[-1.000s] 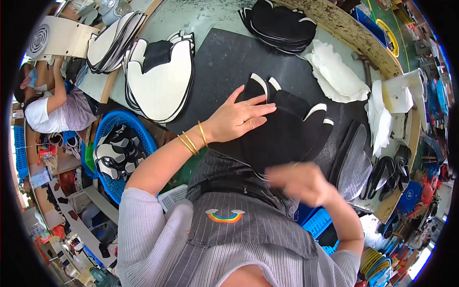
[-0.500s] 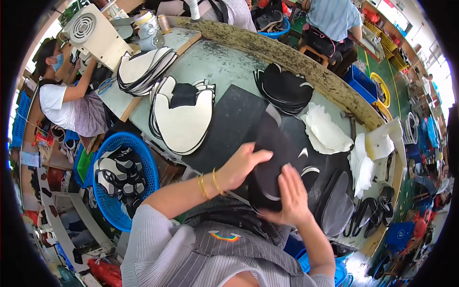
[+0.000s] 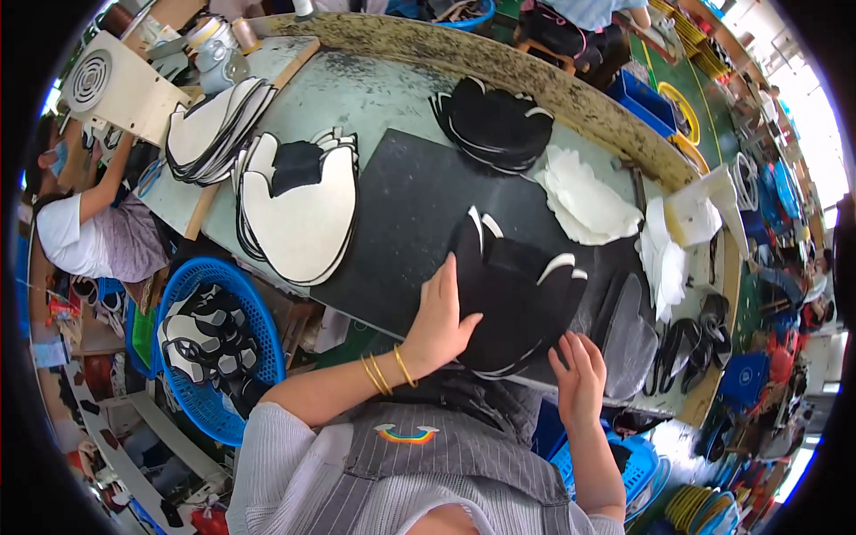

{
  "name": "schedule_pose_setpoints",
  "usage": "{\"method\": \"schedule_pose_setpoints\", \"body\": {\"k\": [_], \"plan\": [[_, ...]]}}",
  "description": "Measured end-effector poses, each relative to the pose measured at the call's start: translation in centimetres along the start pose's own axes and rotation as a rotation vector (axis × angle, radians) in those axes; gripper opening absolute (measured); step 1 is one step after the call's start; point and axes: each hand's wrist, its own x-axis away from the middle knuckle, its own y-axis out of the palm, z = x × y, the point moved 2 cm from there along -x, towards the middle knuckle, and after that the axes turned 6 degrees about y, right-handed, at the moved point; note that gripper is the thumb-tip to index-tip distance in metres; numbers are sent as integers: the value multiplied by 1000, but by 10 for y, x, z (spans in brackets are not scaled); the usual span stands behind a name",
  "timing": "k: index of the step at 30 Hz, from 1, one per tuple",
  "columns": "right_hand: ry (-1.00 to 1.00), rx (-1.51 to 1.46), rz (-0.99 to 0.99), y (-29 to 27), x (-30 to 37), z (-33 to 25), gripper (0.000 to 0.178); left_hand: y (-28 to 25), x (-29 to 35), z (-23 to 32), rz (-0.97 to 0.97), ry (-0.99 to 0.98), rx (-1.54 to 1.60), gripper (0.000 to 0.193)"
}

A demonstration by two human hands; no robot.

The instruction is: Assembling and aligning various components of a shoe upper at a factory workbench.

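Observation:
A stack of black shoe-upper pieces (image 3: pixel 508 299) with white-edged tips lies in front of me at the near edge of the table. My left hand (image 3: pixel 439 321) rests against its left side, fingers stretched and thumb apart over the black surface. At the lower right edge is my right hand (image 3: pixel 580 370), its fingers spread and the tips at or close to the stack. Beneath the stack is a dark flat board (image 3: pixel 383 214). Beyond it sits another pile of black uppers (image 3: pixel 495 125).
White uppers (image 3: pixel 299 214) and a second white pile (image 3: pixel 214 129) lie to the left. Thin white sheets (image 3: pixel 584 201), a hammer (image 3: pixel 636 185) and a dark sole-shaped board (image 3: pixel 629 343) are at right. A blue basket (image 3: pixel 272 343) of pieces stands left; a co-worker (image 3: pixel 80 227) sits beyond.
The black stack, earlier tilted and blurred between both hands, now lies flat with its tips fanned out. My right hand has moved away to its lower right edge. The view has shifted.

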Motion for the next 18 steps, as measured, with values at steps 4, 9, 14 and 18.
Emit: {"method": "schedule_pose_setpoints", "body": {"k": [4, 9, 14, 18], "plan": [[189, 138, -92, 7, -16, 1, 41, 1, 4, -12, -70, -77, -19, 94], [-351, 399, -314, 59, 4, -11, 55, -27, 16, -7, -75, -95, 136, 84], [-505, 125, -455, 141, -41, -95, 47, -111, 2, -26, 304, -93, -31, 42], [-445, 197, -449, 188, -148, -141, 42, -142, 35, -87, 140, -97, -733, 46]]}}
